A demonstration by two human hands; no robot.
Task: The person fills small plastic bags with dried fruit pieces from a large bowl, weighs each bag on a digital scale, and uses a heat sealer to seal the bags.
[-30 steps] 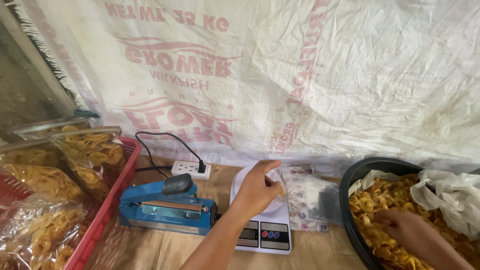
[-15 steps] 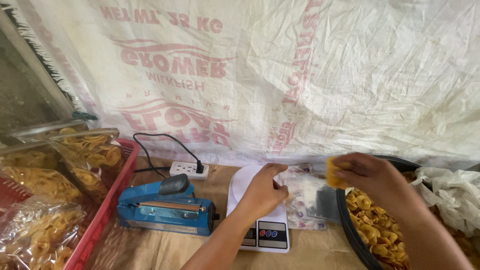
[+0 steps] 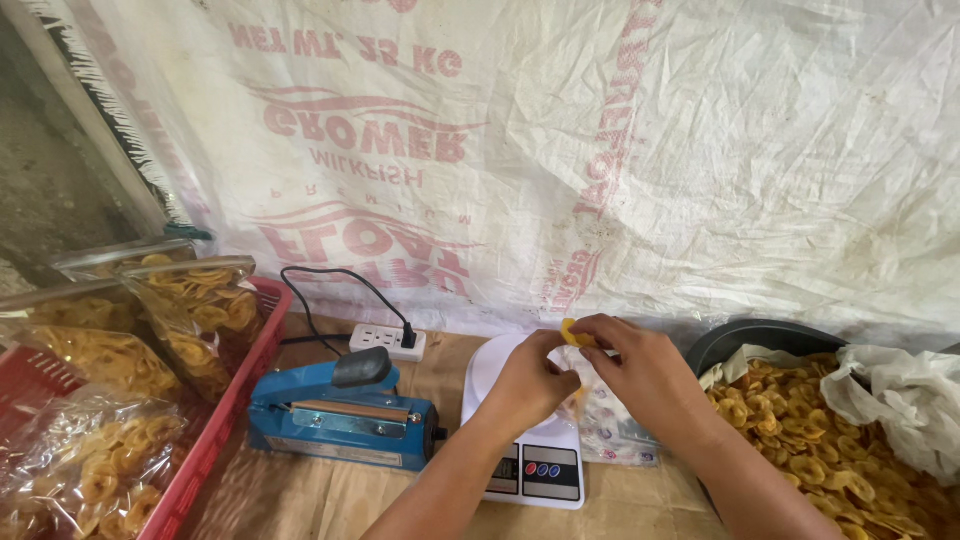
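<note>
A: What are the fingers doing?

B: The right hand (image 3: 650, 375) pinches one yellow chip (image 3: 574, 334) between thumb and fingertips, right above a small clear bag (image 3: 590, 395). The left hand (image 3: 530, 380) has its fingers curled on the bag's near edge, gripping it. Both hands meet over the white scale (image 3: 525, 440), and the bag sits on its round pan.

A: How many of each thing?

B: One scale, one blue heat sealer (image 3: 340, 415) just left of it, and one white power strip (image 3: 388, 342) behind with a single black plug. One dark basin of chips (image 3: 800, 420) on the right, with a crumpled white plastic sheet (image 3: 900, 390) over its far side. One red basket (image 3: 225, 420) on the left, holding at least four filled bags of chips (image 3: 195, 315).

A: Any room to move?

B: Little. A printed sack sheet (image 3: 600, 150) hangs close behind the worktop (image 3: 300, 500); sealer and basin flank the scale closely. Bare worktop shows only in front, near the forearms.
</note>
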